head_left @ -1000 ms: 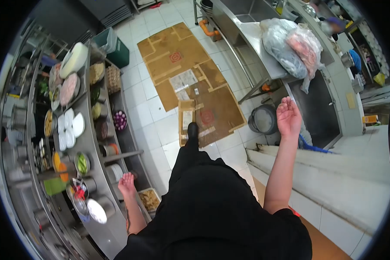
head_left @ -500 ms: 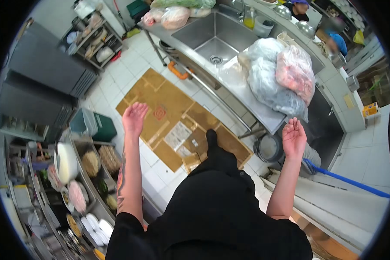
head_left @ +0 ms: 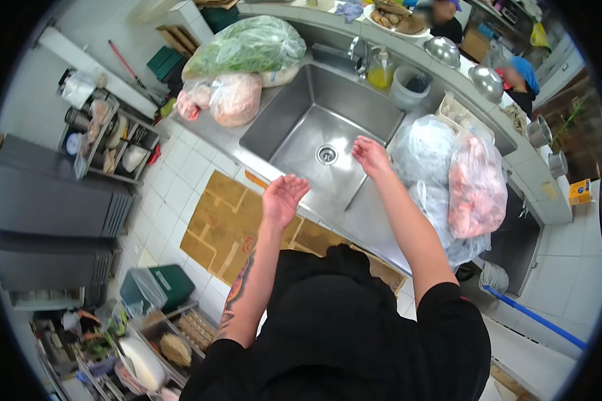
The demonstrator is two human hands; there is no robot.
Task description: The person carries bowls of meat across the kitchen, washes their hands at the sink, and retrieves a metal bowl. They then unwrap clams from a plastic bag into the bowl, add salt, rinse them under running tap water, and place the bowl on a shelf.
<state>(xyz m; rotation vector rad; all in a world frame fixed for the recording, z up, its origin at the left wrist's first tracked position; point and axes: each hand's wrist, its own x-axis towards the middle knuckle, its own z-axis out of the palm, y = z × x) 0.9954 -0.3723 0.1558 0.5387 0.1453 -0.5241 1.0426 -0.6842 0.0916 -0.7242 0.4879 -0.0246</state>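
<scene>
My left hand is held palm up in front of the sink's near edge, its fingers loosely extended and holding nothing. Over the right part of the steel sink hovers my right hand, empty, its fingers slightly curled and apart from the thumb. Clear plastic bags are piled on the drainboard to the right of that hand. Among them a bag of pinkish raw meat leans at the right. Neither hand touches a bag.
Bags of greens and pale meat lie left of the sink. A faucet, soap bottle and white tub stand behind it. Flattened cardboard covers the floor. Two people are beyond the counter.
I have moved closer to the sink, and its basin now lies before me. Both hands have come nearer each other, the right one now over the basin. Both remain empty.
</scene>
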